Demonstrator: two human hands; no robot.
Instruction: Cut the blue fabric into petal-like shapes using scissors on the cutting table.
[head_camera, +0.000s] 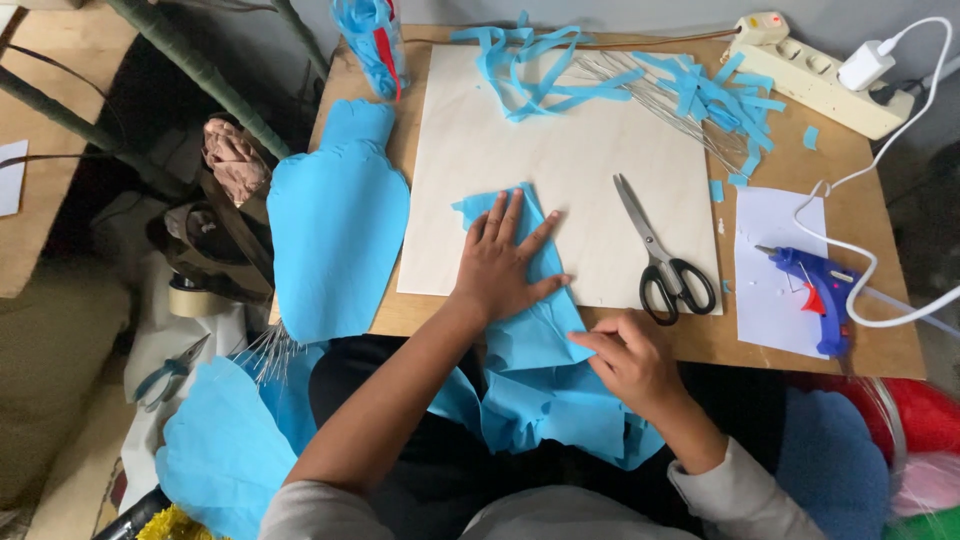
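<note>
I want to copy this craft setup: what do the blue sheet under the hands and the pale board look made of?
The blue sheet looks like matte crepe or tissue paper: it creases softly under the left hand and the right hand. The pale board seems thin unfinished plywood: flat, stiff, faint grain, no gloss.

Blue paper (535, 370) partly under hands

Blue crepe paper sheet (535, 340): matt, softly wrinkled. Board (560, 170): pale wood, smooth, matt. Scissors (660, 255): bright metal blades, glossy black plastic handles.
</note>
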